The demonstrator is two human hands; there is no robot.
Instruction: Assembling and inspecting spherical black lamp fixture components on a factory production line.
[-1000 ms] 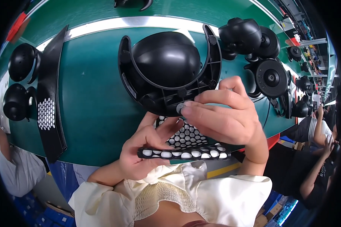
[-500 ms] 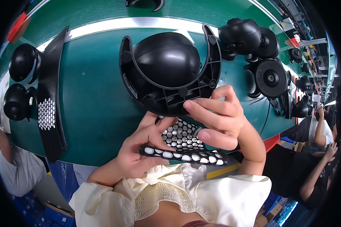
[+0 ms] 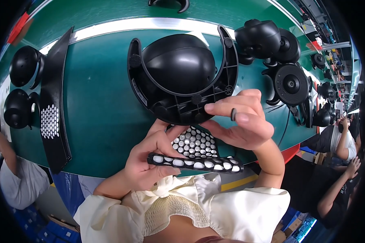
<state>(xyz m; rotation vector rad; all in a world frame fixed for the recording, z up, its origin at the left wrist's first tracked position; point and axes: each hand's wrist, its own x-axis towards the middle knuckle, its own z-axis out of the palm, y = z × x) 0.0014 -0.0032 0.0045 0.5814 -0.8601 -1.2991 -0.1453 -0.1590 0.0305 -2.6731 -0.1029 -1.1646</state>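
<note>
Right fingers: we see the right hand (image 3: 241, 121) pinching a small dark ring (image 3: 233, 114) between thumb and forefinger, closed on it just beside the lower rim of the yoke.
Left fingers: the left hand (image 3: 150, 160) is wrapped shut around the near end of a black tray (image 3: 196, 162), thumb on top.
Tray: a long narrow black tray with rows of white round pieces; its long axis runs left to right across our lap edge, tilted slightly down toward the right, the filled face turned up toward us.
Dome unit: a black dome (image 3: 178, 62) sits in a U-shaped yoke (image 3: 182, 107), open end pointing away from us, closed base toward the hands.
Surface: green surface (image 3: 97, 105) carrying the unit, well apart from a long black panel (image 3: 54, 101) at left.
Periphery: more black domes (image 3: 22, 67) at far left and round black units (image 3: 290, 83) at right.
Risk, ring: we judge the ring could slip from the pinch, being tiny.
Risk, tray: held at one end only, the tray could dip and spill its pieces.
</note>
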